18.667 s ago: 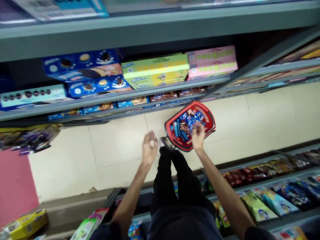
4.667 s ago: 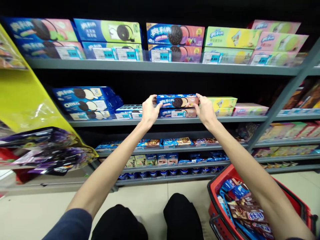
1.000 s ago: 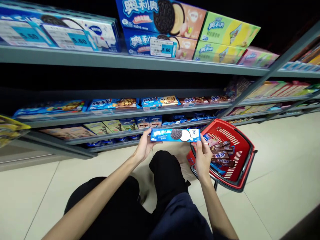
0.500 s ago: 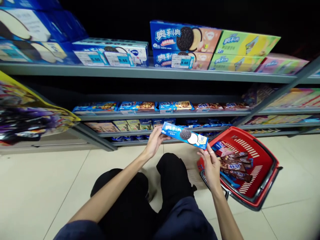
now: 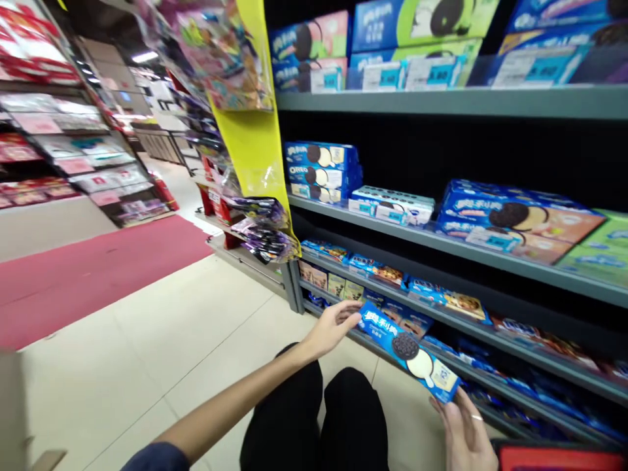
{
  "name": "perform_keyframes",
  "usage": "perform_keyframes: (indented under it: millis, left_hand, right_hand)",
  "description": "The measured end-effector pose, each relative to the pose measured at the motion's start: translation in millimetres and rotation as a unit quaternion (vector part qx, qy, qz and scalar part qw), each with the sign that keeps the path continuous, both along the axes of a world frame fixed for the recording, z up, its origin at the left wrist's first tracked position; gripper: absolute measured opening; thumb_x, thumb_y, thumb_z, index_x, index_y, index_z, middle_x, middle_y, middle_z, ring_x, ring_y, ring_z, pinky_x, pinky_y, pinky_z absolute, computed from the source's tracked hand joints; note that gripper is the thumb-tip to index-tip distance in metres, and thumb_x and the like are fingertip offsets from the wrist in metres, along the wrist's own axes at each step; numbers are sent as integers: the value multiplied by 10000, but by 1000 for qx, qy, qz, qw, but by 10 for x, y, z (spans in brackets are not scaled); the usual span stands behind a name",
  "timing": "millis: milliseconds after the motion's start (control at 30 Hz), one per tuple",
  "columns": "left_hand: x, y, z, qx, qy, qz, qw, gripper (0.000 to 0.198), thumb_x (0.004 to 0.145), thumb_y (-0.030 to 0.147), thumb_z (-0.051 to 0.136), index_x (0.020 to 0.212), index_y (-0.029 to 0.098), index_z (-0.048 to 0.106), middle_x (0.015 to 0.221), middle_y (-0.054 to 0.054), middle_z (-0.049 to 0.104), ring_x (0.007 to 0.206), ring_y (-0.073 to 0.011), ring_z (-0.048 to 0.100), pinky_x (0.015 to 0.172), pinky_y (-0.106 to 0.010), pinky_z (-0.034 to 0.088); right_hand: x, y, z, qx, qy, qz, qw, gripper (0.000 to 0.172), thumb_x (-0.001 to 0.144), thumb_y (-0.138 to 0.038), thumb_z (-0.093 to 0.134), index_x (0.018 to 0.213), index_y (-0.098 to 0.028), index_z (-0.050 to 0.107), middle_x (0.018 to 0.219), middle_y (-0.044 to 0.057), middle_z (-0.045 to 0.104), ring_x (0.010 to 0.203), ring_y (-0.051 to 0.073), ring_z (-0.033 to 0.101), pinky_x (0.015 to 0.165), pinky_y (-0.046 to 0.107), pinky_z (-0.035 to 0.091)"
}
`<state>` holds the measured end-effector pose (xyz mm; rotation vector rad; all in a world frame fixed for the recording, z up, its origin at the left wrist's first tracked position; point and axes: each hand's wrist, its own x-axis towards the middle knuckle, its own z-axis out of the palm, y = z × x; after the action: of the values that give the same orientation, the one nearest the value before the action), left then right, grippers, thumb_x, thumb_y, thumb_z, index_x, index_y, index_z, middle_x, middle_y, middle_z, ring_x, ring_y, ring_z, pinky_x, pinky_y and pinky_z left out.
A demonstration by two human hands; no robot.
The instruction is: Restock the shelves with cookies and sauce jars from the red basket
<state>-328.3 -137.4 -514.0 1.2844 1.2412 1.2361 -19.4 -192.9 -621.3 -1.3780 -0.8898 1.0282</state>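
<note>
From the head camera: my left hand (image 5: pixel 333 326) is closed on the upper left end of a long blue cookie box (image 5: pixel 409 350), thumb and fingers wrapped round it. My right hand (image 5: pixel 464 435) grips the lower right end, fingertips pressed to the box, a ring on one finger. My hands are apart, the whole length of the box between them. The box slants down to the right in the air, above my knees (image 5: pixel 318 418) and just in front of the front edge of a lower shelf (image 5: pixel 515 343), touching neither.

That lower shelf carries small blue packets (image 5: pixel 441 297) along its front edge. On the middle shelf (image 5: pixel 441 245) a stack of blue boxes (image 5: pixel 321 170) stands at the left end, a flat white-and-blue box (image 5: pixel 392 204) beside it, then peach-and-blue boxes (image 5: pixel 515 222), with a green box (image 5: pixel 598 245) at the right. The top shelf (image 5: pixel 441 101) holds more boxes behind price tags.

A yellow banner (image 5: pixel 255 131) hangs at the left end of the shelves. The red rim of a basket (image 5: pixel 559 458) shows by my right hand, on the pale tiled floor (image 5: pixel 171 353). A red mat (image 5: pixel 93 275) lies further off along the aisle.
</note>
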Motion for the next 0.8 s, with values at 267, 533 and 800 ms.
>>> perform_keyframes:
  millis: [267,533,800]
  left_hand:
    - [-1016,82,734,160,122,57,978,409,1024,465,603,1347,253,739,1442,-107,668,1338,-302,615,1163,-463,489]
    - [-1262,1040,1843,296,90,49,950,417,966,397,704,1352,241,737,1470,-93,647,1359,-298,609,1180,-417,484]
    - [-1467,1535,2324,370,149,77,914,362,993,325,634,1321,217,741,1395,-105,707,1293,-306,652,1171,-478,471]
  right_hand:
    - [-928,736,1294,148,29,103,983,653,762,-514,871,1322,-254,660,1316,116,731,1186,296,732,1061,436,621]
    - [-1136,1457,2739,256,-87,154,950,811,834,-521,835,1552,-284,543,1408,105,678,1267,274,691,1167,444,541]
    - [-993,2090,3167,283,-127,16,950,837,761,-648,845,1474,-271,622,1259,130,746,1272,355,690,1202,619,459]
